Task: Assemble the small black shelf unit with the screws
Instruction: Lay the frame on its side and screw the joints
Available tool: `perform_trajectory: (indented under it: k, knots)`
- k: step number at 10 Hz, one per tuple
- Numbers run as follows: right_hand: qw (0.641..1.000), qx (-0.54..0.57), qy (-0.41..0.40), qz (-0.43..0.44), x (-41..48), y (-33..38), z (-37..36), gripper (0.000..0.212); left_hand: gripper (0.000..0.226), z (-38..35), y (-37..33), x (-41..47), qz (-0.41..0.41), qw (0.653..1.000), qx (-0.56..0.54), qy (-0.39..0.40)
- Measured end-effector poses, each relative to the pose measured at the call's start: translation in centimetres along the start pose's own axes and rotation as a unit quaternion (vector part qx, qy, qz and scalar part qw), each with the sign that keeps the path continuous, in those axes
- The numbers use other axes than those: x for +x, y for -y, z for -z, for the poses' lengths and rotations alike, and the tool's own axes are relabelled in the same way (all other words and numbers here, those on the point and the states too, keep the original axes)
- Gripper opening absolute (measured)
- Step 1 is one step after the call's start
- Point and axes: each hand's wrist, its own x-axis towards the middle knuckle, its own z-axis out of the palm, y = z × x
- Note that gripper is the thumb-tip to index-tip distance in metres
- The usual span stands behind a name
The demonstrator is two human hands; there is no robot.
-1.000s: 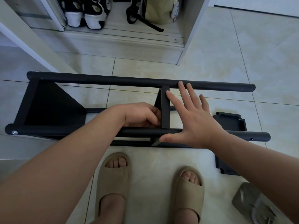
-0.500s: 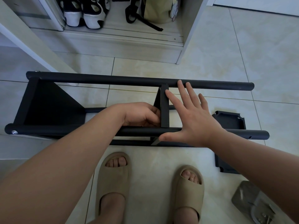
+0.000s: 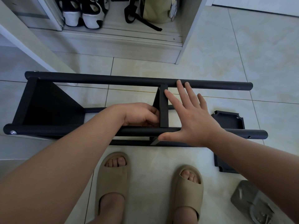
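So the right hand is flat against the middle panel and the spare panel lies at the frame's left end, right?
No. The head view shows the spare panel at the right end of the frame; the right hand is flat against the middle panel.

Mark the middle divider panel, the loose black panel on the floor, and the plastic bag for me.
middle divider panel (image 3: 164, 109), head view, its upward-facing edge.
loose black panel (image 3: 229, 118), head view, its flat face.
plastic bag (image 3: 249, 200), head view, its clear top side.
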Motion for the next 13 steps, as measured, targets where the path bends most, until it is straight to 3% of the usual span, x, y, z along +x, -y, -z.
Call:
perform_trajectory:
  k: [1,2,4,5,6,7,9,10,11,13]
  knots:
    - [1.0,-0.002,0.001,0.0,0.0,0.03,-0.05,0.128,0.029,0.11,0.15,0.26,0.006,0.999,0.044,-0.009]
    - [1.0,-0.002,-0.001,0.0,0.01,0.01,-0.05,0.127,0.022,0.15,-0.03,0.04,0.0,0.999,0.052,-0.011]
    - [1.0,-0.007,0.0,0.001,0.02,-0.04,-0.03,0.126,0.031,0.05,0.04,0.05,-0.003,0.999,-0.033,0.003]
    - [1.0,-0.005,0.002,0.0,0.01,-0.04,-0.03,0.126,0.02,-0.17,0.01,0.27,0.004,0.999,-0.044,0.006]
    - [1.0,-0.008,0.003,0.0,0.02,-0.02,-0.01,0.127,0.012,-0.05,0.06,0.2,0.01,1.0,0.011,-0.004]
    - [1.0,-0.007,0.002,0.001,0.01,0.0,-0.01,0.127,0.013,0.07,0.01,0.07,0.008,1.0,-0.001,-0.005]
    - [1.0,-0.011,0.004,0.001,-0.01,0.04,0.07,0.126,0.032,0.01,-0.17,-0.07,-0.007,0.999,-0.047,0.012]
    - [1.0,-0.008,0.004,0.001,-0.02,0.04,0.1,0.126,0.018,-0.14,-0.08,0.25,0.002,0.998,-0.055,0.008]
    - [1.0,-0.009,0.005,0.0,-0.02,0.04,0.1,0.127,0.011,-0.01,0.07,0.26,0.01,1.0,0.019,-0.002]
    - [1.0,-0.007,0.002,0.002,-0.02,0.01,0.05,0.126,0.02,0.21,-0.02,-0.04,-0.004,1.0,-0.028,0.009]
